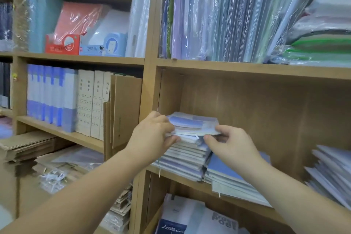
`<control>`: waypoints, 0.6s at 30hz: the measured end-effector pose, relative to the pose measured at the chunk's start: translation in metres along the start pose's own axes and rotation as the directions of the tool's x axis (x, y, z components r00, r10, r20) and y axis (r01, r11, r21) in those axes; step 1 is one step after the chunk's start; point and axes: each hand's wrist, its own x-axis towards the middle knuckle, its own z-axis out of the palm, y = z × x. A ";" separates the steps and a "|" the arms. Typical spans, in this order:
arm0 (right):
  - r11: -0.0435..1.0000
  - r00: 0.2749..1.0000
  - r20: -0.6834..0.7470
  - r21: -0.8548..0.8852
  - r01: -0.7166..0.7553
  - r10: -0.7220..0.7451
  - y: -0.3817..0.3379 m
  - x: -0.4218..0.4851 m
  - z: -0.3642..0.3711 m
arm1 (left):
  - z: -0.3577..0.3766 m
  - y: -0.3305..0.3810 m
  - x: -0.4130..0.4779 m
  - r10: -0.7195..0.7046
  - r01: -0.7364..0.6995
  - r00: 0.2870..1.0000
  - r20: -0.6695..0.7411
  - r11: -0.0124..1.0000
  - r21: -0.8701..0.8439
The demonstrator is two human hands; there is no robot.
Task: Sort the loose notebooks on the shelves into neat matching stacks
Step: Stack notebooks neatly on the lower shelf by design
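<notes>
Both bare forearms reach into a wooden shelf compartment [247, 110]; left hand [152, 135] and right hand [233, 146] each pinch, fingers curled, one end of a thin bundle of blue-and-white notebooks [191, 123] atop the taller stack [186, 157]. Stacks counted there: two flat, the second stack [224, 171] blue-topped, plus one slanted pile [332, 173] at right. Three cream box files [91, 100] at left bear vertical Chinese characters, too blurred to read.

Both bare forearms reach forward, converging. The left hand [152, 135] and right hand [234, 143], fingers curled, pinch opposite ends of the top notebooks [191, 124].
</notes>
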 end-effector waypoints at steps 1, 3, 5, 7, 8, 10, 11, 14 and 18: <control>1.000 0.999 0.036 0.012 -0.002 0.002 0.000 0.001 0.003 | 0.003 0.004 0.000 0.029 -0.029 1.000 -0.008 0.999 0.013; 0.997 0.994 0.108 0.071 -0.015 0.007 0.001 0.002 0.009 | 0.007 0.009 0.000 0.077 -0.074 0.996 0.042 0.995 -0.070; 0.995 0.991 0.131 0.100 -0.017 0.004 0.000 0.002 0.012 | 0.011 0.011 0.000 0.097 -0.088 0.992 0.085 0.991 -0.104; 0.995 0.994 0.113 0.099 -0.018 0.006 0.001 0.004 0.018 | 0.012 0.010 0.000 0.066 -0.059 0.996 0.061 0.992 -0.114; 0.997 0.995 0.104 0.082 -0.007 -0.002 0.003 0.006 0.021 | 0.012 0.010 0.001 0.028 -0.022 0.998 0.049 0.993 -0.118; 0.998 0.992 0.121 0.043 0.035 -0.039 0.004 0.008 0.024 | 0.011 0.011 0.005 -0.058 0.061 0.998 0.036 0.991 -0.115; 0.998 0.986 0.159 0.050 0.043 -0.050 0.007 0.010 0.023 | 0.010 0.012 0.007 -0.100 0.104 0.994 0.038 0.988 -0.117; 0.995 0.948 0.317 0.098 0.004 -0.035 0.011 0.009 0.008 | 0.008 0.019 0.011 -0.189 0.198 0.979 0.082 0.972 -0.123; 0.999 0.986 0.164 -0.029 -0.014 0.019 0.044 -0.001 -0.023 | 0.014 0.045 -0.005 -0.054 0.056 0.997 -0.050 0.998 0.027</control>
